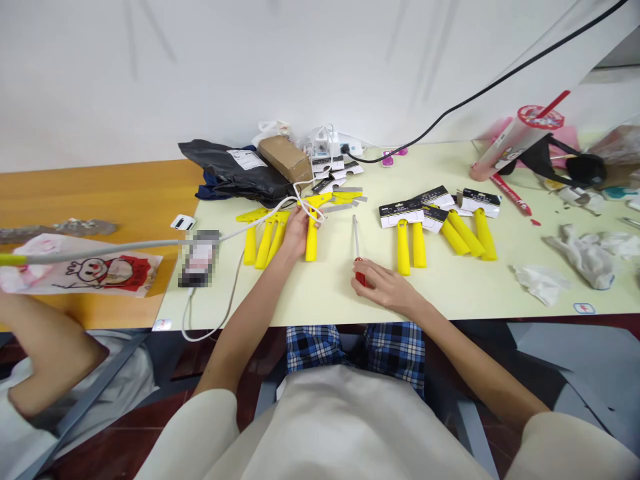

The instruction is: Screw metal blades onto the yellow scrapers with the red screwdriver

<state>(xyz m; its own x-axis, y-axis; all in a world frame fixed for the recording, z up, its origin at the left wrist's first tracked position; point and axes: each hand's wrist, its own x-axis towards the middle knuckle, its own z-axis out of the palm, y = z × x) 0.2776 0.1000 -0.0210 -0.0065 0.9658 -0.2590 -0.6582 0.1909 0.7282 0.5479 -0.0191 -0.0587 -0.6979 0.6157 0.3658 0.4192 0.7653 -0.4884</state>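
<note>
My left hand (296, 233) is closed around a yellow T-shaped scraper (311, 243), its handle pointing toward me. White cable crosses in front of its head. My right hand (383, 283) grips the red handle of a screwdriver (357, 233), whose metal shaft points away from me along the table. Several more yellow scrapers (264, 243) lie just left of my left hand. Beyond it are loose grey metal blades (339, 208) beside yellow pieces. To the right of the screwdriver, several yellow handles (403, 250) carry black-and-white header cards (401, 214).
A black plastic bag (225, 170), a cardboard box (285, 159) and a power strip (325, 143) stand by the wall. A phone (199, 259) lies at left. At right are a tall cup (520, 143) and crumpled tissues (540, 283). Another person's arm (50, 347) rests at far left.
</note>
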